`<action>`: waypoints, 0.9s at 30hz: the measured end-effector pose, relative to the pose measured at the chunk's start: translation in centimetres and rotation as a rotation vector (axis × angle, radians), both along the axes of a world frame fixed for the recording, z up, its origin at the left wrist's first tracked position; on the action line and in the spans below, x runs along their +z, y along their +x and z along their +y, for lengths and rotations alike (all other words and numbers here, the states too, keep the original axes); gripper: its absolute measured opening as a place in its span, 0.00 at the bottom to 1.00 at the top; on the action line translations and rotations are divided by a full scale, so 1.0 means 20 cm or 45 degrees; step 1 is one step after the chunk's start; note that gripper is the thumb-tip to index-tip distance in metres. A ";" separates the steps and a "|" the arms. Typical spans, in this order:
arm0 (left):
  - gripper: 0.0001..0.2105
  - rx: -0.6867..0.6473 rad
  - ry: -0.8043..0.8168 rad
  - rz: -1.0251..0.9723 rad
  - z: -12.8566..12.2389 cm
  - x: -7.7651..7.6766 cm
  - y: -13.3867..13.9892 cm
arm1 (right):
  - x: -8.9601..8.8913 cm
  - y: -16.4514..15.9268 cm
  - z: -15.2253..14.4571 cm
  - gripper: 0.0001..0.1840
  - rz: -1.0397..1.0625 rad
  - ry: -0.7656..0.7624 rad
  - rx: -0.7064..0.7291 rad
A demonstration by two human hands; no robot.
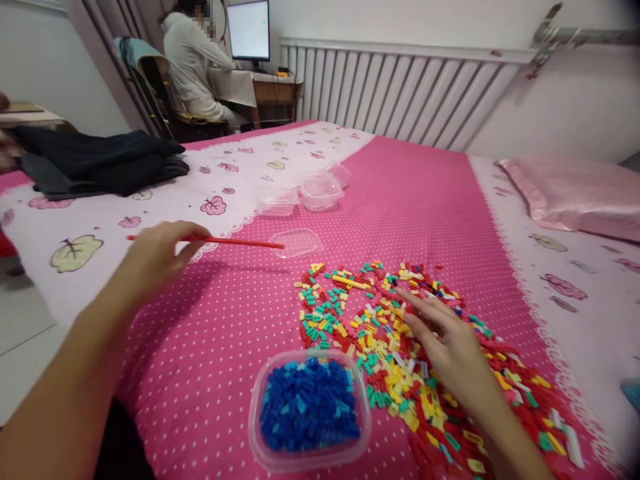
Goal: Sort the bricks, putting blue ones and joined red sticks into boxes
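My left hand [163, 250] is closed around a thin red stick [245, 243], held level above the bedspread. The stick's right end overlaps a clear flat lid [303, 244] in the picture. At the upper part of a spread-out pile of small plastic pieces [385, 333] in red, yellow, green and white is my right hand [445, 330]. Its fingers are loosely apart and nothing shows in them, though the lower fingers are partly hidden. A clear plastic tub [256, 427] of blue pieces [310, 403] stands left of the pile, nearest to me.
Several clear containers [321, 191] sit farther back on the pink bedspread [410, 193]. Folded dark clothes [100, 163] lie at the left, and a pink pillow [575, 197] at the right. Beyond the bed, a person in white [193, 63] sits before a monitor [249, 32].
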State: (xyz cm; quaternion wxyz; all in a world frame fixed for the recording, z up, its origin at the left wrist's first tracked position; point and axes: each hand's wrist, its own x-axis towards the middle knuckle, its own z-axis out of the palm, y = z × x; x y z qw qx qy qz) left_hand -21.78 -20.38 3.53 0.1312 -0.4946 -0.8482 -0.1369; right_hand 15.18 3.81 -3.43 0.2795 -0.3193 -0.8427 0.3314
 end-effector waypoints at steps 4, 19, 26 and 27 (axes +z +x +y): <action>0.12 -0.428 0.113 -0.264 0.25 -0.09 0.26 | 0.01 -0.02 -0.03 0.23 0.081 -0.146 -0.001; 0.12 -0.638 0.083 -0.446 0.34 -0.22 0.49 | 0.05 -0.06 -0.07 0.10 0.077 -0.098 0.045; 0.11 -0.684 0.053 -0.443 0.33 -0.24 0.48 | 0.05 -0.07 -0.07 0.09 0.059 -0.149 0.000; 0.11 -0.685 0.051 -0.444 0.33 -0.24 0.48 | 0.05 -0.07 -0.08 0.08 0.053 -0.137 0.013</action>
